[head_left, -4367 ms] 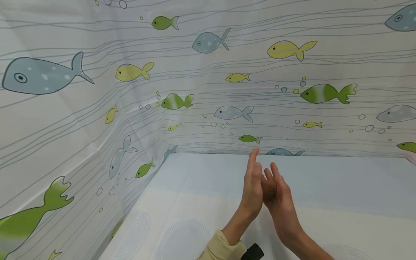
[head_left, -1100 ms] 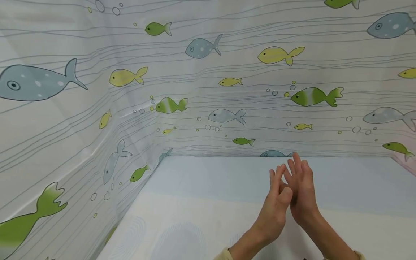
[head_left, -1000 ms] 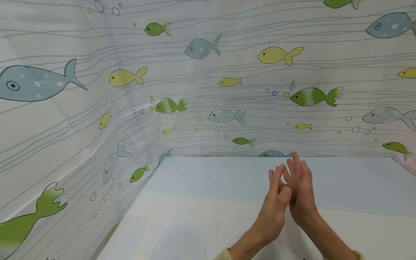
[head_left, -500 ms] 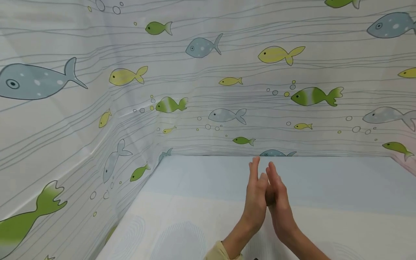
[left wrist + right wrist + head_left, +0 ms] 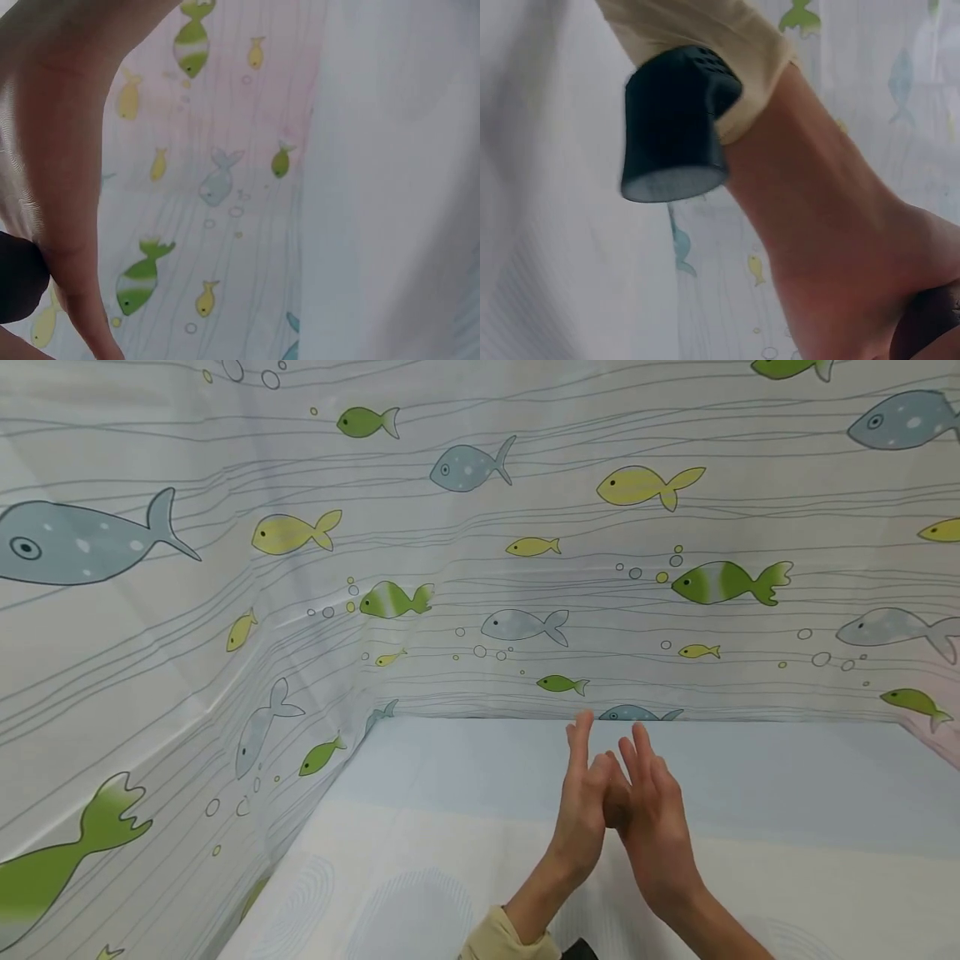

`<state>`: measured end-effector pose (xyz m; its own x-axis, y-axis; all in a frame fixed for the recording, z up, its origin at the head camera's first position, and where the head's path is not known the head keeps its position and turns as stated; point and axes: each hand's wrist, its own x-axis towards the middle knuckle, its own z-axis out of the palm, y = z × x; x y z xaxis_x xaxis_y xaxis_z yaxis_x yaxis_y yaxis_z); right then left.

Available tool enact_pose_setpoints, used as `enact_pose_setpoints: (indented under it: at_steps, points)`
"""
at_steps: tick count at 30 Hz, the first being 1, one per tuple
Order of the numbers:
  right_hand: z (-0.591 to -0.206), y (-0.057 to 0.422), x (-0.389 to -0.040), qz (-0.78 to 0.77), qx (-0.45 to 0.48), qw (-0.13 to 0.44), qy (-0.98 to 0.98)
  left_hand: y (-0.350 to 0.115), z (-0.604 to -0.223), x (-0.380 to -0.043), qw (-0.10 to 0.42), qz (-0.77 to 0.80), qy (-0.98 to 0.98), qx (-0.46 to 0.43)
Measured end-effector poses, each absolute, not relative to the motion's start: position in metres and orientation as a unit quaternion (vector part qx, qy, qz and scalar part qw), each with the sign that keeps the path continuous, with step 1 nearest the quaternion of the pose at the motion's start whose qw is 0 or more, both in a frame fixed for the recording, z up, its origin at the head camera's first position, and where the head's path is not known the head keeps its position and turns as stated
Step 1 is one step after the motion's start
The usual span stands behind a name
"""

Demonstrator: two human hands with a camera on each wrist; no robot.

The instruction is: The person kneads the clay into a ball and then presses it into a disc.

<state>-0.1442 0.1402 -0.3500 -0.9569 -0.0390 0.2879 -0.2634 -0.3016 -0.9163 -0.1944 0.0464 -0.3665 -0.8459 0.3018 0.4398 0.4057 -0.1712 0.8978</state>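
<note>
In the head view my left hand [image 5: 580, 822] and right hand [image 5: 660, 835] face each other above the bed-like surface, several fingers pointing up. Between the palms sits a small, dark brown, rounded thing [image 5: 617, 806], touched by both and partly covered; its kind cannot be made out. The right wrist view catches a dark, round piece of this thing [image 5: 926, 326] beside the hand. At the left edge of the left wrist view is a blurred, dark, rounded shape [image 5: 19, 277], and I cannot tell what it is.
A pale blue and white sheet [image 5: 480, 768] covers the flat surface below. Around it hang white walls [image 5: 450, 552] printed with fish. A black cylindrical device [image 5: 671, 127] is at the yellow sleeve [image 5: 757, 52] of my left arm.
Both hands swung right about a second ago, then came back left. Since half a second ago the right hand has shifted slightly right, and more of the brown thing shows between the palms.
</note>
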Motion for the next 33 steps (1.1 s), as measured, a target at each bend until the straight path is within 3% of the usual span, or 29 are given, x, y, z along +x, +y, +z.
enact_pose_setpoints:
  at_steps: [13, 33]
  points:
    - [-0.352, 0.159, -0.159, 0.822, 0.086, 0.082, -0.557, 0.064, -0.374, -0.176, -0.017, -0.676, -0.659, -0.330]
    - [-0.364, 0.156, -0.165, 0.815, 0.079, 0.106, -0.564, 0.059, -0.365, -0.169, 0.009, -0.686, -0.657, -0.312]
